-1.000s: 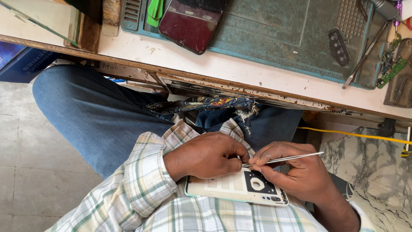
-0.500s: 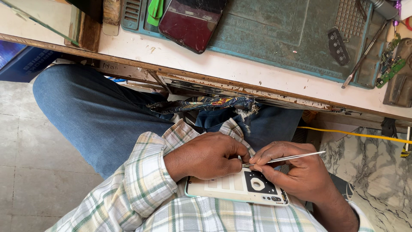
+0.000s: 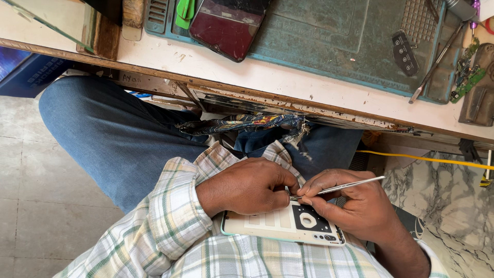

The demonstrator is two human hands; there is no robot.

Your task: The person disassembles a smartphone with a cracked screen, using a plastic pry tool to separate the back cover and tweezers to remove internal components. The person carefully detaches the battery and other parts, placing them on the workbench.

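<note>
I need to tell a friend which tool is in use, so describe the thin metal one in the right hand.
Below the workbench edge, over the lap in blue jeans, both hands meet on a pale phone back. The right hand pinches slim silver tweezers, tip beside the left hand. Unlike the tools on the green mat, they are held.

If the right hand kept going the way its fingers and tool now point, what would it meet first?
Probably the left hand: the right hand holds its thin metal tool tip-first toward the left hand's fingertips, above the white phone back. Depth is unclear.
</note>
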